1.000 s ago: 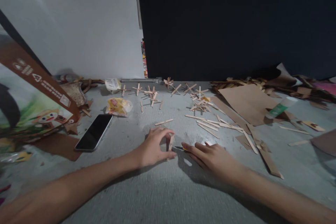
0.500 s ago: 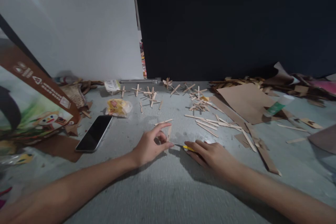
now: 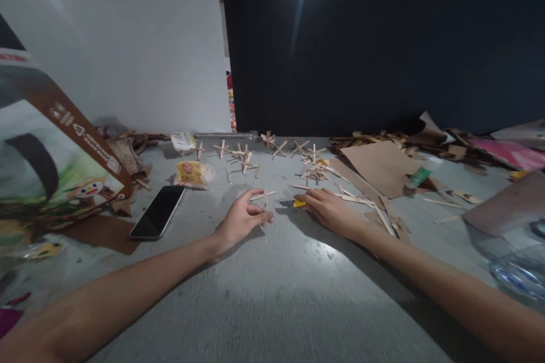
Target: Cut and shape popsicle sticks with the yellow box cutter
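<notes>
Between the thumb and fingers of my left hand is a flat wooden craft stick, held roughly upright just above the grey tabletop. My right hand grips a yellow utility knife, its dark blade pointing left toward the stick but apart from it. Another craft stick lies on the table just behind my left fingers. Beyond my right hand several loose sticks are spread out. Farther back stand or lie several crossed stick pieces and a heap of them.
A phone and a yellow plastic packet lie to the left, beside a large printed bag. Brown cardboard, a glue stick and a clear glass-like object are on the right. Dark and white panels close off the back.
My right hand has moved the knife away from the stick, forward and slightly left. My left hand has shifted a little forward and left, still pinching its stick. The view has turned slightly right.
</notes>
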{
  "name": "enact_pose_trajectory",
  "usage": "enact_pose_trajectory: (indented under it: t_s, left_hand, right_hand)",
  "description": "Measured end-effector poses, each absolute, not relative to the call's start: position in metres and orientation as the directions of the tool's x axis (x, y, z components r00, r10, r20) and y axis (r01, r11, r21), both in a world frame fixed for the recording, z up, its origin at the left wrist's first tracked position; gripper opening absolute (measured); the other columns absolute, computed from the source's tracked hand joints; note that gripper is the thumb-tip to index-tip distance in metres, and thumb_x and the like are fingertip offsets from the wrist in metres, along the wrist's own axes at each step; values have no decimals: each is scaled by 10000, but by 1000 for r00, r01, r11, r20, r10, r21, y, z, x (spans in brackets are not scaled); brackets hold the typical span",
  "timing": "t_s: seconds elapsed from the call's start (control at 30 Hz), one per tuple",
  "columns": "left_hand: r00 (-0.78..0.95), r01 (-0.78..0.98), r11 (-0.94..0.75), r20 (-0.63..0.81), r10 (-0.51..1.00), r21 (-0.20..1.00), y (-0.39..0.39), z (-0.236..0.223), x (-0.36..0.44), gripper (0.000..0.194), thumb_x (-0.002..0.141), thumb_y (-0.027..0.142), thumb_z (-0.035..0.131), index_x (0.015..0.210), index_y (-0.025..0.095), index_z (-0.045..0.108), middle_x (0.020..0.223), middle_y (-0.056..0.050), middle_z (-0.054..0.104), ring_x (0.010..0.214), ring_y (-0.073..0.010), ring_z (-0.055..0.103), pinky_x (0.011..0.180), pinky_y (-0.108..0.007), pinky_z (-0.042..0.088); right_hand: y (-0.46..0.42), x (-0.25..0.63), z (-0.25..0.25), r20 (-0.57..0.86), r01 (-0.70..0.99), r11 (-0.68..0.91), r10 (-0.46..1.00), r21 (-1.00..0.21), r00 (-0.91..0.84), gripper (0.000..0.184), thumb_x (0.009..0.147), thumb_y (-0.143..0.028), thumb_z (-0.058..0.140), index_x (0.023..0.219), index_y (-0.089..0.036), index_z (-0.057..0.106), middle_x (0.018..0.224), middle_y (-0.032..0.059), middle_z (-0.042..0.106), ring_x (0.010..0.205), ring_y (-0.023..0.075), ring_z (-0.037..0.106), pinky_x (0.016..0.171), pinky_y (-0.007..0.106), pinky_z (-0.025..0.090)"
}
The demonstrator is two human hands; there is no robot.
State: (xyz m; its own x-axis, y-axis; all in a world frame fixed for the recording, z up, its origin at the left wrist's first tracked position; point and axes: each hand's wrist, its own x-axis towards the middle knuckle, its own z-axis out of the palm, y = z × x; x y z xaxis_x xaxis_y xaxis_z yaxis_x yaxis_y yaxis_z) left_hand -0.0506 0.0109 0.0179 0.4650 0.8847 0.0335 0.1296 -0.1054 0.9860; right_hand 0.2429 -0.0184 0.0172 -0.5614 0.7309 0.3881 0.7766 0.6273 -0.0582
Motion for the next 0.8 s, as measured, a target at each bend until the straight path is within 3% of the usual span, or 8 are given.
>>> enact_pose_trajectory:
  t_s: [0.07,0.13,0.27,0.47,0.8]
  left_hand:
    - [475,114,-96,31,879,989,12,16,-50,842,758,508,924,1427,152,556,783,-46,811,757,-227,768,727,-316,542]
    - [478,85,-74,25,878,994,13,15,-49,808,721,525,943,1353,157,600,770,-40,805,717,-213,754,705,-307,534]
    - [496,22,-26,11,868,999,13,15,-46,610,666,553,966,1045,174,673,736,-31,784,633,-176,709,678,-295,529]
    - [506,18,-26,13,862,999,13,16,-46,521,643,564,972,818,179,668,706,-24,757,656,-171,704,686,-285,525]
    - [530,65,-33,-7,848,997,9,18,-47,444,719,540,922,798,176,681,710,-24,724,661,-172,682,655,-289,536]
  right_hand:
    - [-14,240,23,424,813,575,760,-88,-492,312,1105,-191,449,1321,-186,674,1109,150,718,1032,301,680,907,437,536]
    - [-16,229,25,503,828,528,777,-191,-379,310,1096,-173,445,1318,-198,659,1153,156,702,1054,302,669,921,436,537]
    - [-32,195,18,588,699,591,752,-401,-298,291,1108,-202,463,1354,-234,616,1165,127,690,1073,275,677,932,396,554]
    - [-46,178,2,640,591,694,682,-412,-354,328,1113,-171,448,1374,-256,626,1105,110,696,995,254,678,866,366,565]
    - [-40,184,-8,619,534,670,723,-516,-308,392,1090,-134,480,1396,-270,684,1067,105,685,967,233,678,865,363,583]
